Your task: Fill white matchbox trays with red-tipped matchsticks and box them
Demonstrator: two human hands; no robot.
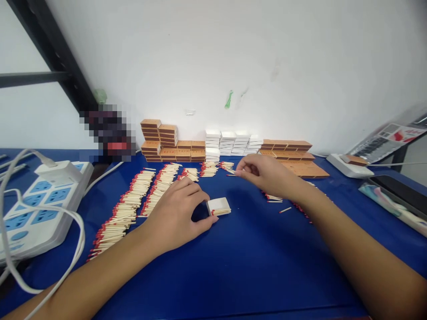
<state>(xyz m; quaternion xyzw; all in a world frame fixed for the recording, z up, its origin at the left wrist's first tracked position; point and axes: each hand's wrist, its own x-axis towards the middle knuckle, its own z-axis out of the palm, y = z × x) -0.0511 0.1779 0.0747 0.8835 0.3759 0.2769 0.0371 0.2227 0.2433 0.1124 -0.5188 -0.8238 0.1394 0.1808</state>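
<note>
"How do the hands stand?"

"The left hand grasps one end of a small white tray, thumb and forefinger spanning it. The right hand is pinched at the end of a loose match; I can't tell whether it's off the table."

"And the tray?"

"Between the hands, nearer the left, red-tipped matches along its near edge."

"Which step is this?"

"Gathering matches with one hand while the other steadies the tray, I'd judge. The next move calls for a light pinch and a still tray."

"Room to work?"

"Plenty of bare blue in front. Behind, white stacks and brown boxes line the wall. Match rows crowd the left forearm, and the right forearm crosses more matches: keep elbows high."
</note>
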